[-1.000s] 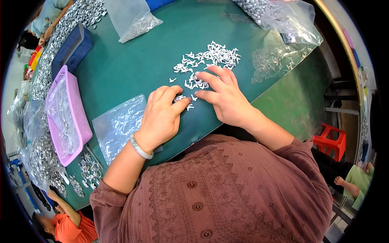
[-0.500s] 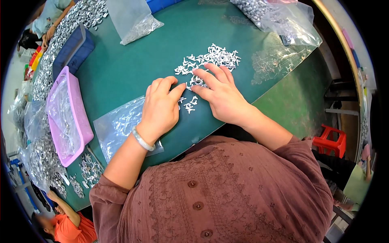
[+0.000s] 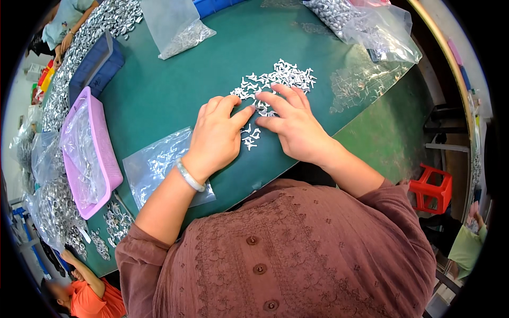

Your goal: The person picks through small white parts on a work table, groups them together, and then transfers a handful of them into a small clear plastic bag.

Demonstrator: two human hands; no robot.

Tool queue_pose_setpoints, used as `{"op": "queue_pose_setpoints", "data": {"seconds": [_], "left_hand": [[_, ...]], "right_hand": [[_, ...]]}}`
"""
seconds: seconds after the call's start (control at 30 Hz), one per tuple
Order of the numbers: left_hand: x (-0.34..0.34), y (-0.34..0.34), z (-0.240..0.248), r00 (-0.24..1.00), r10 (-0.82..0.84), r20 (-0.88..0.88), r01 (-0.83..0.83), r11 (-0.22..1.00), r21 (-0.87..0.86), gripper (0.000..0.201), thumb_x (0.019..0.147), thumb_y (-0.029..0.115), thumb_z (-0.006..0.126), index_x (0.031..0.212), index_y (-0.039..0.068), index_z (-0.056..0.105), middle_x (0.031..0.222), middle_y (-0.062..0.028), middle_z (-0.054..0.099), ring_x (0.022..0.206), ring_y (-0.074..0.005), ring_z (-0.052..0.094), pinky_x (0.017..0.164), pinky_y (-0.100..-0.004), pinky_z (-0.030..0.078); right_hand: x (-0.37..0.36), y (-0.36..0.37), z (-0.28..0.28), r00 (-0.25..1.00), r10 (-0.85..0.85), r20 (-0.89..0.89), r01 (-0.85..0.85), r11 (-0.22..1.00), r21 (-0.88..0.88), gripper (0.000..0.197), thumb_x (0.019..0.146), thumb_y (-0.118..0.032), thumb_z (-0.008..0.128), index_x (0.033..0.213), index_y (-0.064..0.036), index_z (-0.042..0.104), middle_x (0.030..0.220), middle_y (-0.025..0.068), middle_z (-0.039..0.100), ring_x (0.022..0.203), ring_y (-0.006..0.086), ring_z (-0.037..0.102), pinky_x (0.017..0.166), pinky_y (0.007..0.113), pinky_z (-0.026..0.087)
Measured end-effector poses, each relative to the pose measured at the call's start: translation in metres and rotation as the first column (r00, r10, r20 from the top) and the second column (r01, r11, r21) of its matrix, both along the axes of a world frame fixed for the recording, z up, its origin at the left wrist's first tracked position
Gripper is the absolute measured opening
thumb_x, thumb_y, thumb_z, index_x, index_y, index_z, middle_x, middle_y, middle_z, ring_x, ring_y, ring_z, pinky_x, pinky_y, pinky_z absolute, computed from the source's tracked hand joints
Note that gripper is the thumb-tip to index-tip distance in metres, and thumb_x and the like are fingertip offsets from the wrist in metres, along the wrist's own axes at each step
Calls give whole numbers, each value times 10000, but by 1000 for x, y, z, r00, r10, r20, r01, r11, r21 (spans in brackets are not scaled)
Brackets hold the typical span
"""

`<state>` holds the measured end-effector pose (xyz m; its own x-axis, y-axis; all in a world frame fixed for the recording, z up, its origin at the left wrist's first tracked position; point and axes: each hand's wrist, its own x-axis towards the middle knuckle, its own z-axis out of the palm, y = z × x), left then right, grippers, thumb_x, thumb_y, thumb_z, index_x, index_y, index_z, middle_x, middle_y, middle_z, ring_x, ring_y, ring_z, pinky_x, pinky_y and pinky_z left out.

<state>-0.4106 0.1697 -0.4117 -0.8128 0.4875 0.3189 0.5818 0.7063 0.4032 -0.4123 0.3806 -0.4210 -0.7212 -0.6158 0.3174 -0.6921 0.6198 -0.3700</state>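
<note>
A loose pile of small, silvery, branched metal pieces (image 3: 295,75) lies on the green tabletop in front of me. My right hand (image 3: 298,130) is open over the pile's near side, fingers apart, with the fingertips among the pieces. To its left my left hand (image 3: 218,135) rests with fingers bent and thumb stretched out toward the same pieces. That thumb tip is at a few of them, and no piece shows gripped. A smaller cluster of pieces (image 3: 250,141) lies nearer to me, between the hands. Beside my left wrist is a flat clear plastic bag (image 3: 154,165).
A purple basket (image 3: 108,153) and a blue bin (image 3: 108,62) stand on the left. Heaped metal parts (image 3: 112,20) lie at the far left. Bags of parts (image 3: 183,40) sit at the back. A red stool (image 3: 432,188) stands right; co-workers are at the left.
My left hand has shifted slightly right, its thumb reaching farther toward the pieces. My right hand's thumb has moved a little right and nearer to me. Some pieces between the hands have shifted.
</note>
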Motion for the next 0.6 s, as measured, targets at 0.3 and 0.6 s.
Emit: {"op": "queue_pose_setpoints", "data": {"seconds": [0.3, 0.6], "left_hand": [[1, -5, -3, 998, -34, -46, 35, 999, 8, 284, 739, -26, 618, 1006, 44, 687, 1066, -122, 596, 1005, -311, 552, 913, -415, 435], [-12, 17, -8, 994, 88, -67, -82, 993, 86, 129, 740, 38, 691, 866, 33, 661, 970, -98, 593, 920, -302, 550, 822, -397, 456]], "right_hand": [[0, 14, -5, 999, -54, 1, 54, 994, -92, 273, 754, 23, 589, 977, -71, 715, 1301, 130, 543, 1285, 377, 406, 1070, 506, 319], [1, 12, -7, 993, -108, -41, 99, 981, -167, 213, 753, 28, 591, 911, -61, 703, 1270, 121, 563, 1255, 373, 435, 1037, 489, 357]]}}
